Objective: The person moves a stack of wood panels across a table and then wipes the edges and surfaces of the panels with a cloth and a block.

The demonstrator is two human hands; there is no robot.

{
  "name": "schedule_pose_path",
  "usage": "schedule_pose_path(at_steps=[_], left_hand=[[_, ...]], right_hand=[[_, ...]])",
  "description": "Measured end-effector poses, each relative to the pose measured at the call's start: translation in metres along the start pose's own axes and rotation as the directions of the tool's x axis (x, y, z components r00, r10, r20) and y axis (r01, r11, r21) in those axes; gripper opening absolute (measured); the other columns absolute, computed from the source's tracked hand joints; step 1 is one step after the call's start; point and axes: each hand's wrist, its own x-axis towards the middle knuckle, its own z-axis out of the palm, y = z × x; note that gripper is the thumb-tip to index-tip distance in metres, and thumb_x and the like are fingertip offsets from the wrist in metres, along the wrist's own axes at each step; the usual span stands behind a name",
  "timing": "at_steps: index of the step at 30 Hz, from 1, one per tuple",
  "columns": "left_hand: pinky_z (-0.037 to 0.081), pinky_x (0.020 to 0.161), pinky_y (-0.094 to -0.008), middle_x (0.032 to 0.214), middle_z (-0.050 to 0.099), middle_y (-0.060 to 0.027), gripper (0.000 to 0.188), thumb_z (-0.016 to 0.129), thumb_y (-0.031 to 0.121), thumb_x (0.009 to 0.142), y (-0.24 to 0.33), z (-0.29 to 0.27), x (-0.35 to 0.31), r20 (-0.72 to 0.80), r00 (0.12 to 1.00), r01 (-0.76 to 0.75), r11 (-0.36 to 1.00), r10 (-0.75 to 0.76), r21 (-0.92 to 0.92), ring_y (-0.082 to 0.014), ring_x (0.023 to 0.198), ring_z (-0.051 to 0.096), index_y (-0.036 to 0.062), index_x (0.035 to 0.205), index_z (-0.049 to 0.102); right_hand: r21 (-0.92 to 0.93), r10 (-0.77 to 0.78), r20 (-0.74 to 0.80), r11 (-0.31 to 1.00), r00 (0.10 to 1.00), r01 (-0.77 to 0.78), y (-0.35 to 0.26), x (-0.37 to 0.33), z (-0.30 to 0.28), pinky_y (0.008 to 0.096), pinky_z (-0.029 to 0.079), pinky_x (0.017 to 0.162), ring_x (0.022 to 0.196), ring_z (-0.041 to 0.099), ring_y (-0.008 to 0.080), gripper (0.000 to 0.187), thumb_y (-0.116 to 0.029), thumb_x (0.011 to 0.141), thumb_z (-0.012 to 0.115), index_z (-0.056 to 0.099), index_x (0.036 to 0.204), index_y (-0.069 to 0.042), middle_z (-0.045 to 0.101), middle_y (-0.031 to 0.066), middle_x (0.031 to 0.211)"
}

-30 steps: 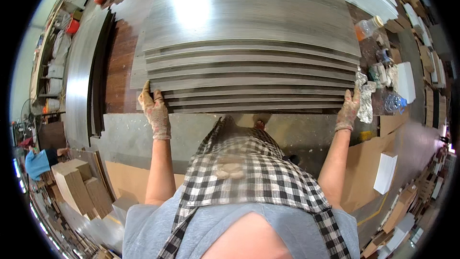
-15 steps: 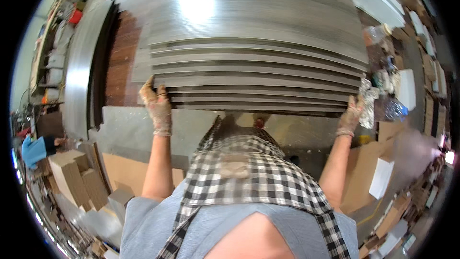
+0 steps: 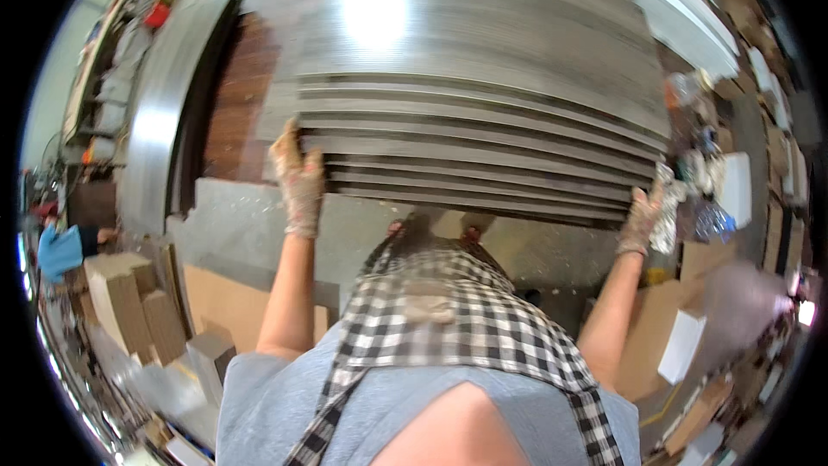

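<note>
Several stacked panels, left hand, right hand; both apparently touching

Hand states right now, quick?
Left hand: open, at the left end of the stacked grey boards; grip cannot be told.
Right hand: open, at their right end; grip cannot be told.

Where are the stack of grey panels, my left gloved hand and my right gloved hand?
Stack of grey panels [image 3: 500, 39]: head view, top panel's upper face.
Left gloved hand [image 3: 300, 183]: head view, back of the glove.
Right gloved hand [image 3: 641, 217]: head view, middle of the glove.
</note>
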Motion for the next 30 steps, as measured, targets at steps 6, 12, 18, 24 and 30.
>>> schedule_pose_path(at_steps=[6,12,18,24,30], left_hand=[[0.039,0.102,-0.0396,0.118,0.050,-0.0188,0.056,0.054,0.001,0.076,0.011,0.001,0.007,-0.041,0.991,0.120,0.987,-0.125,-0.107,-0.0321,0.113,0.050,-0.0011,0.131,0.048],[0.037,0.104,-0.0380,0.120,0.050,-0.0169,0.050,0.058,-0.002,0.077,0.011,0.010,0.002,-0.078,0.988,0.117,0.981,-0.130,-0.154,-0.0303,0.115,0.049,-0.0030,0.126,0.050],[0.038,0.103,-0.0369,0.116,0.049,-0.0136,0.044,0.057,-0.001,0.080,-0.002,0.015,0.002,-0.093,0.985,0.130,0.984,-0.142,-0.124,-0.0268,0.113,0.050,-0.0037,0.123,0.050],[0.037,0.102,-0.0387,0.117,0.051,-0.0169,0.040,0.055,0.004,0.082,0.016,0.012,0.004,-0.122,0.965,0.223,0.971,-0.232,-0.085,-0.0302,0.114,0.050,-0.0049,0.121,0.051],[0.038,0.100,-0.0392,0.120,0.049,-0.0178,0.041,0.054,0.009,0.086,0.005,0.017,0.000,-0.137,0.960,0.227,0.965,-0.245,-0.130,-0.0302,0.111,0.050,-0.0052,0.124,0.048]], right_hand=[[0.081,0.240,-0.126,0.969,0.962,-0.232,0.003,0.005,0.008,0.0354,0.024,0.110,0.119,0.044,0.0224,0.069,-0.003,0.077,0.053,0.034,0.143,0.005,0.047,0.0133,0.135],[0.161,0.189,-0.120,0.973,0.975,-0.169,0.025,0.006,0.001,0.0386,0.023,0.112,0.123,0.043,0.0247,0.067,-0.005,0.080,0.052,0.034,0.143,0.003,0.046,0.0128,0.132],[-0.074,0.079,-0.141,0.993,0.987,-0.090,0.000,0.005,0.012,0.0381,0.026,0.111,0.130,0.039,0.0293,0.065,-0.010,0.080,0.055,0.038,0.141,0.002,0.043,0.0167,0.141],[-0.143,0.084,-0.143,0.984,0.986,-0.104,-0.006,0.000,0.012,0.0344,0.032,0.107,0.123,0.045,0.0259,0.054,-0.002,0.084,0.050,0.039,0.136,0.007,0.045,0.0194,0.135],[-0.154,0.099,-0.164,0.980,0.981,-0.125,-0.006,-0.005,0.014,0.0354,0.027,0.111,0.126,0.044,0.0262,0.055,-0.002,0.084,0.049,0.038,0.138,0.006,0.046,0.0199,0.135]])
